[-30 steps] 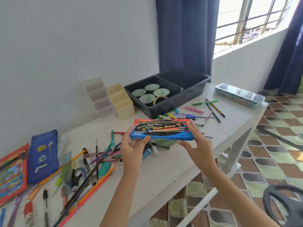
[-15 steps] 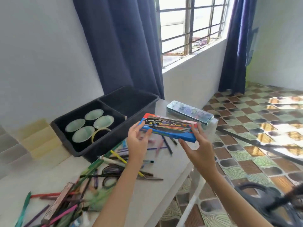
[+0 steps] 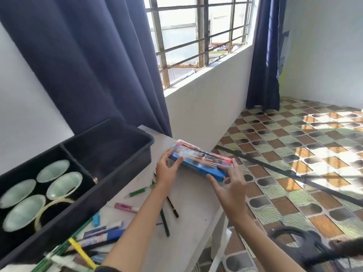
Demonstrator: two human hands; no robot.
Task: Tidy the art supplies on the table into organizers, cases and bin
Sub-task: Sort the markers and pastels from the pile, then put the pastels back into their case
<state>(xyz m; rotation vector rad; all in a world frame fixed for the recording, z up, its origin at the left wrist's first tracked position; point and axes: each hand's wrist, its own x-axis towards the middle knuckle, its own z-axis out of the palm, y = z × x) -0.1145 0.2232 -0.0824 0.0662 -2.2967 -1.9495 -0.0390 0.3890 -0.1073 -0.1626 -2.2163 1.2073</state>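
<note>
Right of the black bin [image 3: 149, 138], our left hand [image 3: 167, 170] grips one end of the paint box [image 3: 200, 162] and our right hand [image 3: 230, 186] grips the other, low over the far corner of the table [image 3: 196, 203]. Set too close to the edge, it could slide to the floor [image 3: 294, 154]. Half a second earlier it is higher, short of that corner.

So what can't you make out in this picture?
Head view:
Box lettering: motion blur.
Whether the box touches the table: hidden under the box.
Pens at lower left: blurred, cut by the bottom edge.
Black thing at lower right: blurred, cut by the edge.
</note>
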